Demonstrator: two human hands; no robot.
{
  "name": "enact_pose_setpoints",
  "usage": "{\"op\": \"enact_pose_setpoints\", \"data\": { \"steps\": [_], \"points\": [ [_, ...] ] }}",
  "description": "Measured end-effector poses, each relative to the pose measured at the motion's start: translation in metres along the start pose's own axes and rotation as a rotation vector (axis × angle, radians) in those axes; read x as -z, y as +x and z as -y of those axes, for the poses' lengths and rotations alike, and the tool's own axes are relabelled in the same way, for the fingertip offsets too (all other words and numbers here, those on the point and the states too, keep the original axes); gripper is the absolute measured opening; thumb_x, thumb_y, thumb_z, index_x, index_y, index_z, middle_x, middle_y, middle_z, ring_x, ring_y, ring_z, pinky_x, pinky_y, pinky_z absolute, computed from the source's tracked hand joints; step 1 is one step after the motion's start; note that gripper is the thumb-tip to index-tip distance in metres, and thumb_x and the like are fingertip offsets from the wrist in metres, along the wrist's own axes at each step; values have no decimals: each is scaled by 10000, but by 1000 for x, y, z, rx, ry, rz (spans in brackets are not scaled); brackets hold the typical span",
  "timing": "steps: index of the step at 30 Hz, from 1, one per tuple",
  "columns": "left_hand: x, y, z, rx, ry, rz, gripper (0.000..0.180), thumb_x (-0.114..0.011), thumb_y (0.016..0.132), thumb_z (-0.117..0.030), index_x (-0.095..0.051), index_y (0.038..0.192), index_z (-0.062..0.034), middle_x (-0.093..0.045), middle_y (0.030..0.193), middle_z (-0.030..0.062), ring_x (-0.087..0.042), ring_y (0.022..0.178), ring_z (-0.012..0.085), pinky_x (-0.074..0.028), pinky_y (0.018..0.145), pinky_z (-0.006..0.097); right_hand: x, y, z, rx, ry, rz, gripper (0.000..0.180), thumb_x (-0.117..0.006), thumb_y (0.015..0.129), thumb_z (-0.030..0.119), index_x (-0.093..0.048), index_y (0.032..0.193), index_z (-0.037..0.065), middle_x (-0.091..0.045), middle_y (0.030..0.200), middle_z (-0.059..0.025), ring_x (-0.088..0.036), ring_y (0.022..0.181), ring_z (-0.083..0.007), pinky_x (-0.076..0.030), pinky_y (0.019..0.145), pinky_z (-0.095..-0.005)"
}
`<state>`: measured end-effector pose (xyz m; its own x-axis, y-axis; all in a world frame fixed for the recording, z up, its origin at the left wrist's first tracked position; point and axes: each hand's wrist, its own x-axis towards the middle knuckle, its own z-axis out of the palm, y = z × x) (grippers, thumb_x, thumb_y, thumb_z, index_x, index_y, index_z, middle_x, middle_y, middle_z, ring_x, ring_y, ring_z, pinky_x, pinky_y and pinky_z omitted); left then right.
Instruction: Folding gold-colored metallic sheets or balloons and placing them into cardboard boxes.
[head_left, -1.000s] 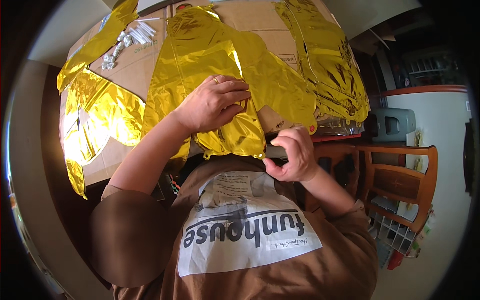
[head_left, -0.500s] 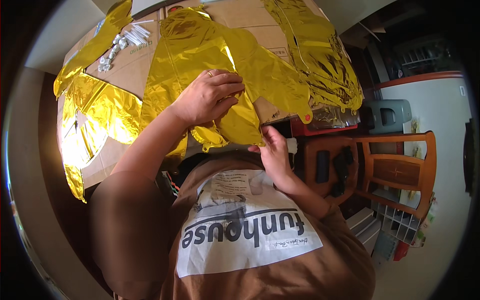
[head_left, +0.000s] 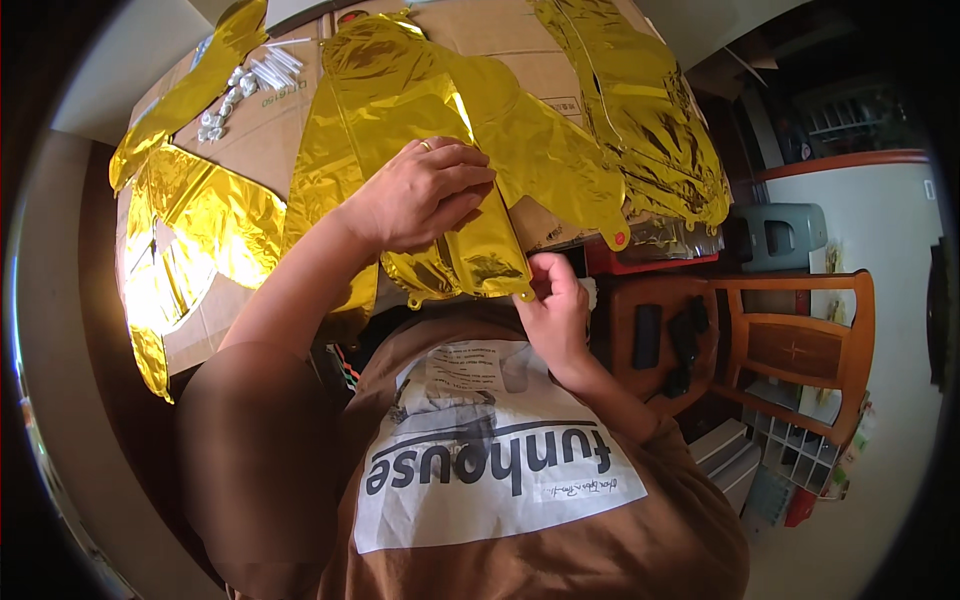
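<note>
A flat, uninflated gold foil balloon [head_left: 405,110] lies creased across the cardboard, its near end hanging over the front edge. My left hand [head_left: 425,195], a ring on one finger, is closed on a fold in the middle of the balloon; its thumb and fingertips curl together there. Lower right, my right hand [head_left: 555,310] pinches the balloon's near corner between thumb and fingers, close to a small tab. Beyond the right side of my hands, another part of the gold foil spreads out to a tab with a red dot.
More flat gold foil [head_left: 210,215] lies at the left, and a crumpled gold foil piece [head_left: 655,120] at the far right. White sticks [head_left: 277,68] and small white knotted bits [head_left: 225,105] rest on the cardboard [head_left: 285,125]. A wooden chair [head_left: 795,330] and a grey-green stool [head_left: 785,232] stand at the right.
My right hand has shifted slightly right and down with the corner. The balloon's near end is now spread flatter and straighter along its edge. My left hand has barely moved.
</note>
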<state>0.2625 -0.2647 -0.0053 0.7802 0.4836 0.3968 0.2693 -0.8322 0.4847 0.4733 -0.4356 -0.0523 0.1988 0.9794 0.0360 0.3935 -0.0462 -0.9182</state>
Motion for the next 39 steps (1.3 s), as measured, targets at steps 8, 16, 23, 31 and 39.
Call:
{"op": "enact_pose_setpoints", "data": {
  "steps": [8,16,23,31,39],
  "points": [
    [0,2,-2,83,-64,-36,256,-658,965,-186,-723,1168,-44,-665,1193,173,-638,1113,367,-498,978,454,15,17,33,769,-658,-78,750,-858,645,113,-589,1344,90,-568,1203,-111,-562,1033,-304,-424,884,-488],
    [31,-26,-15,275,30,-258,250,-685,904,-154,-718,1127,-46,-666,1161,139,-635,1052,346,-502,949,447,11,31,32,614,-419,-32,217,-748,812,38,-698,1020,73,-699,1009,-60,-657,919,-294,-505,832,-401],
    [20,-60,-31,431,205,-419,376,-673,934,-226,-629,1269,-60,-647,1183,143,-617,1092,340,-457,988,448,24,33,28,130,-95,-69,131,-722,949,98,-719,1025,-8,-738,896,-60,-635,793,-105,-506,749,-282],
    [16,-62,-54,498,249,-331,404,-699,920,-268,-618,1249,-47,-688,996,114,-641,1008,324,-463,939,444,30,25,38,328,-52,13,241,-752,875,124,-693,1080,12,-714,999,-117,-679,887,-258,-522,821,-371],
    [14,-63,-43,470,245,-338,361,-663,943,-247,-630,1230,-31,-703,982,120,-647,997,324,-459,960,455,8,22,41,779,-800,48,571,-800,685,122,-665,1240,134,-607,1256,-35,-562,1116,-280,-404,980,-466]
  ]
}}
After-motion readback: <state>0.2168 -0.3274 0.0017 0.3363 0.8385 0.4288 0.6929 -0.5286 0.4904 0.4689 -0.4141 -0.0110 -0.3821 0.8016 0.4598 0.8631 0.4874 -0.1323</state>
